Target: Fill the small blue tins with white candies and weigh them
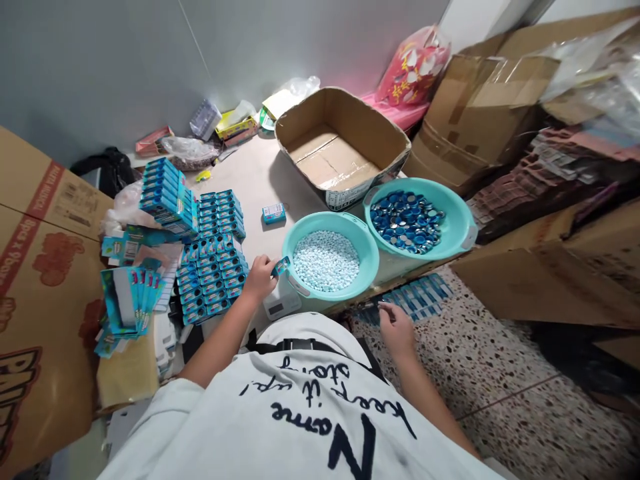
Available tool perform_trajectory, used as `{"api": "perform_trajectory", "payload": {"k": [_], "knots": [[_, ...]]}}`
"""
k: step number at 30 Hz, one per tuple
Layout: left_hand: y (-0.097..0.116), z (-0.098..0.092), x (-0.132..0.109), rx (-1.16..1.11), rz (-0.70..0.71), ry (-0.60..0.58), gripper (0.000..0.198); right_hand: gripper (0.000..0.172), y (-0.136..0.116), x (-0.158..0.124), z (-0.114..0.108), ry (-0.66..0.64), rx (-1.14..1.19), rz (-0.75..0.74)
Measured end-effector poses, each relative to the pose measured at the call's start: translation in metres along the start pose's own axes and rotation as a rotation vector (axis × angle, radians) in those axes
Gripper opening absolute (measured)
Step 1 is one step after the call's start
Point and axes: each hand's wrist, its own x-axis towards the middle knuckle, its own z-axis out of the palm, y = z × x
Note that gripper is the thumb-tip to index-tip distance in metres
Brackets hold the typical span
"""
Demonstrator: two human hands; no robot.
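My left hand (260, 280) is closed on a small blue box (281, 266), held at the left rim of a turquoise basin (371, 267) with many small pale pellets (327, 261) in it. My right hand (397, 327) is lower and to the right, in front of the table edge, its fingers curled together. Something small may sit at its fingertips, but I cannot make it out. Beyond it, a second turquoise basin (455, 213) holds round blue and silver tins (407, 221). Left of my left hand, many small blue boxes (213, 277) stand in rows and stacks.
A single blue box (273, 213) lies behind the pellet basin. An open cardboard tray (345, 147) stands at the back. A white scale (283, 303) is near my waist. Large cartons flank both sides (50, 267). Blue packs (420, 298) lie below the table's right edge.
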Motion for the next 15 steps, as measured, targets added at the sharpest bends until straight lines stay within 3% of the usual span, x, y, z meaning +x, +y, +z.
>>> {"api": "perform_trajectory", "payload": {"k": [10, 15], "knots": [[-0.027, 0.023, -0.054, -0.183, -0.371, 0.137, 0.033, 0.032, -0.029, 0.006, 0.013, -0.07, -0.073, -0.283], [-0.04, 0.028, -0.054, -0.29, -0.427, 0.087, 0.041, 0.047, -0.051, 0.021, 0.033, -0.407, -0.487, -0.493]]}}
